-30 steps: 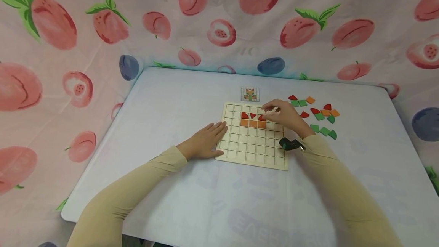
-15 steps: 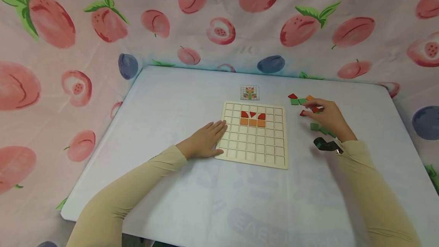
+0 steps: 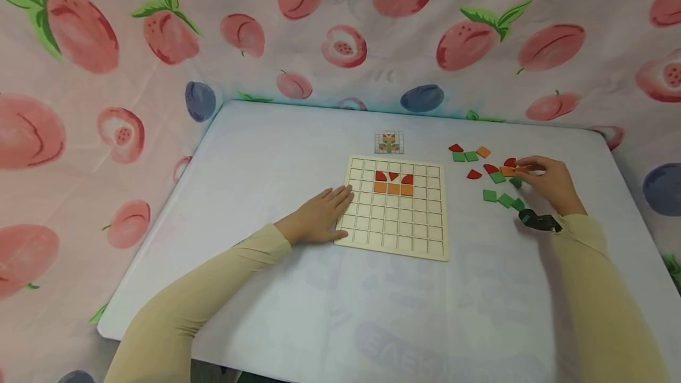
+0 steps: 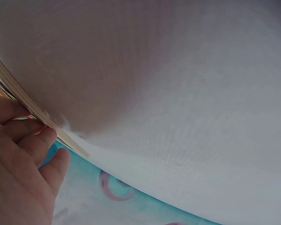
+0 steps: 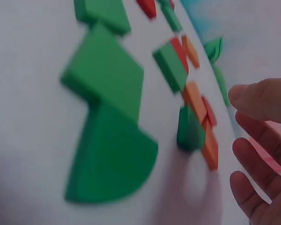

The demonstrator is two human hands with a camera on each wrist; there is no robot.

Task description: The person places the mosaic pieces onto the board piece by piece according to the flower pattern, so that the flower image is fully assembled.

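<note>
My left hand (image 3: 319, 214) rests with straight fingers on the left edge of a square wooden grid board (image 3: 393, 229). In the left wrist view, the fingertips of that hand (image 4: 21, 157) touch the board's edge (image 4: 42, 115). Three red pieces (image 3: 407, 179) sit on the grid above a row of orange square tiles (image 3: 393, 188). At the right, my right hand (image 3: 553, 182) hovers beside an orange tile (image 3: 507, 171) and a red quarter-round piece (image 3: 510, 162). The right wrist view shows its thumb and fingers (image 5: 260, 101) apart, clear of the orange tiles (image 5: 209, 145).
Loose green squares (image 3: 489, 195), green quarter-rounds (image 3: 518, 204) and more red pieces (image 3: 474, 174) lie scattered right of the board. A small pattern card (image 3: 389, 142) lies behind it. Fruit-print cloth (image 3: 319, 34) hangs along the back of the white table (image 3: 255, 152).
My right hand has moved right, away from the board, across the loose pieces to the orange tiles at the far right. My left hand has stayed on the board's edge.
</note>
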